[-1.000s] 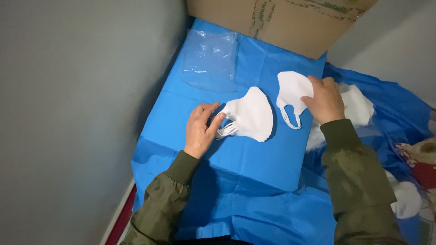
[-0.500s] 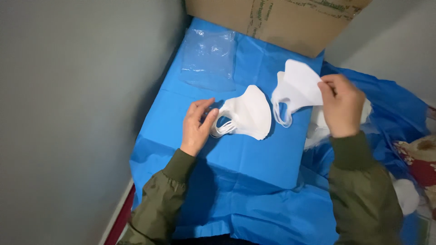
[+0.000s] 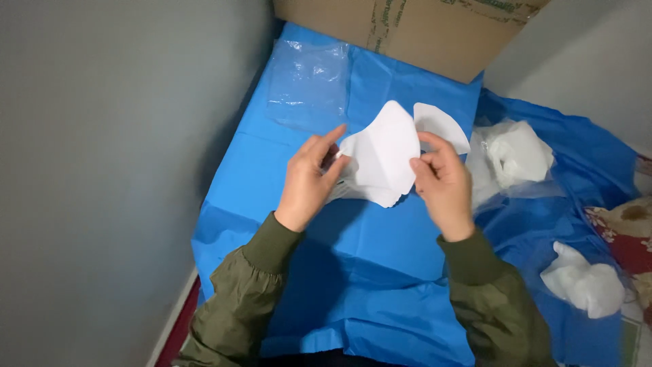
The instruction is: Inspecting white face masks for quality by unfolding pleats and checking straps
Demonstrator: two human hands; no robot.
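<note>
Two white folded face masks are held up over the blue sheet (image 3: 272,177). The front mask (image 3: 382,156) is pinched at its left edge by my left hand (image 3: 309,180). My right hand (image 3: 441,180) grips the second mask (image 3: 441,126), which sits just behind and to the right of the first, the two overlapping. Both hands are raised close together near the middle of the view. Olive green sleeves cover both arms.
A clear plastic bag (image 3: 307,83) lies flat at the far left of the blue sheet. A cardboard box (image 3: 407,34) stands at the back. A plastic bag of white masks (image 3: 516,156) lies to the right, and another white bundle (image 3: 584,285) lower right. A grey wall is on the left.
My right hand lifted its mask and carried it left to meet the other mask. My left hand raised its mask off the sheet. The two masks now overlap.
</note>
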